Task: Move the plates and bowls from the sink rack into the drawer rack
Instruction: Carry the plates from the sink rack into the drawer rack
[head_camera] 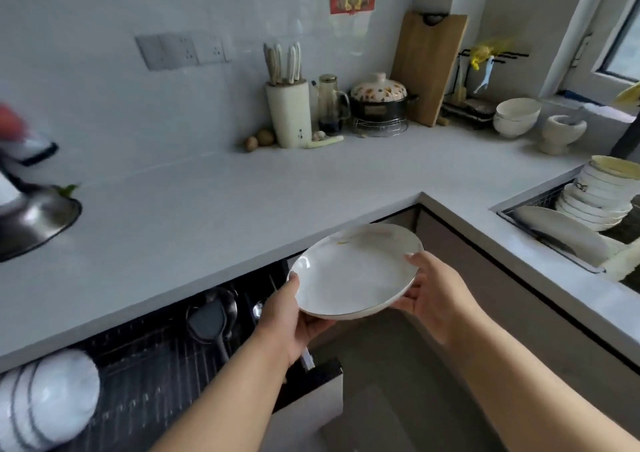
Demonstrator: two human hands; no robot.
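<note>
I see both hands carrying one shallow white ceramic plate with a thin dark rim (356,271), held level in the air in front of the pale grey counter (194,209) edge, above the right end of the open black wire drawer rack (149,365). My left hand (294,316) cups its near-left edge, thumb on the rim, fingers curled beneath. My right hand (433,292) grips the right edge the same way. Stacked white bowls (595,195) lean in the sink rack (540,209) at far right.
</note>
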